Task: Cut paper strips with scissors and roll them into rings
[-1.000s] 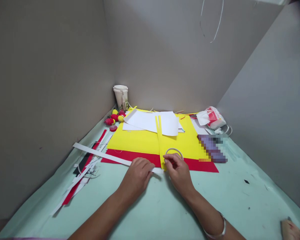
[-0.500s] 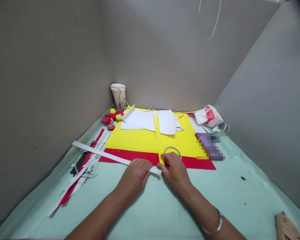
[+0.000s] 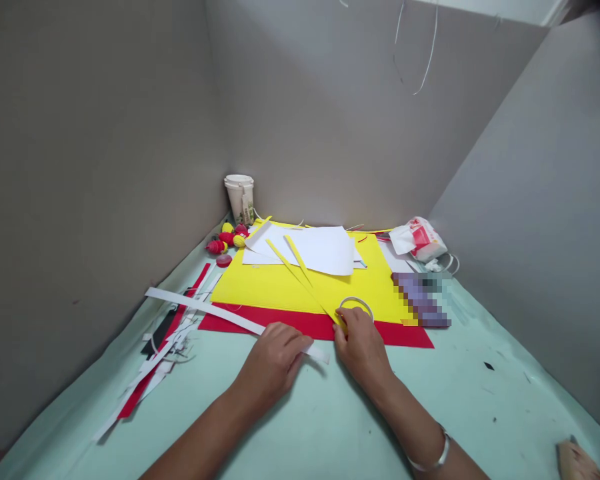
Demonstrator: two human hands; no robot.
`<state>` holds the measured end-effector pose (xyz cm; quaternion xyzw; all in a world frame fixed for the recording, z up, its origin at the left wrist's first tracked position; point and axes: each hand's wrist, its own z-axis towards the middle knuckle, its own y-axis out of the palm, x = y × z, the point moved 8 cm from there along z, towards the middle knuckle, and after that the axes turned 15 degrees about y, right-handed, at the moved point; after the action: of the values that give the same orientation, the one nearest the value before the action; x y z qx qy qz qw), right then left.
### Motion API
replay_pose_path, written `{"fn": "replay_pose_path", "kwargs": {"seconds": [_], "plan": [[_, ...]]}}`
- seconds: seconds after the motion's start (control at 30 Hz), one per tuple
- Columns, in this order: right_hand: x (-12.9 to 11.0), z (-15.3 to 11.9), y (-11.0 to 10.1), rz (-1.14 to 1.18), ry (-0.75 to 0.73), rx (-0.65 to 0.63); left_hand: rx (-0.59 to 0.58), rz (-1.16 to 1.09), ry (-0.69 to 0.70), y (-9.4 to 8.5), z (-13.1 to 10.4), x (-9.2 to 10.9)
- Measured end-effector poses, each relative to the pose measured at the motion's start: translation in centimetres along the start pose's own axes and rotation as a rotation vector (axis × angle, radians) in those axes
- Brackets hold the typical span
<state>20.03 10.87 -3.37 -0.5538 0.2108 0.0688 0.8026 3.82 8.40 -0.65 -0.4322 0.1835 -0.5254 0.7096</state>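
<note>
My left hand (image 3: pixel 275 357) is closed around a long white paper strip (image 3: pixel 195 307), near its right end. The strip slants up to the left, crossing the red sheet's left end. My right hand (image 3: pixel 364 347) pinches the lower end of yellow paper strips (image 3: pixel 304 283); their two free ends fan apart over white paper. A thin white ring (image 3: pixel 356 299), perhaps a tape roll, shows behind my right fingers; whether they grip it I cannot tell. Beneath lie a yellow sheet (image 3: pixel 250 287) and a red sheet (image 3: pixel 405 335).
Paper offcuts (image 3: pixel 163 360) lie at left. Behind them are red and yellow wound bundles (image 3: pixel 220 245) and a paper cup (image 3: pixel 240 200). White sheets (image 3: pixel 320 250) rest at the back. At right are a blurred purple object (image 3: pixel 420 300), a tissue pack (image 3: pixel 425 239) and a cut-off beige thing (image 3: pixel 575 460).
My right hand has shifted slightly right, and the yellow strips' free ends have swung left and spread. The white ring has moved right too. My left hand keeps the white strip.
</note>
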Motion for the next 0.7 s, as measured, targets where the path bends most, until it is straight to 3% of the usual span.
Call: {"fn": "replay_pose_path", "kwargs": {"seconds": [0.37,0.7], "plan": [[-0.1,-0.2,0.7,-0.058,-0.032,0.012,-0.070,0.093,0.127,-0.1,0.8,3.1],[-0.1,0.1,0.1,-0.078,0.002,0.001,-0.233,0.011,0.012,2.1,0.2,1.7]]}}
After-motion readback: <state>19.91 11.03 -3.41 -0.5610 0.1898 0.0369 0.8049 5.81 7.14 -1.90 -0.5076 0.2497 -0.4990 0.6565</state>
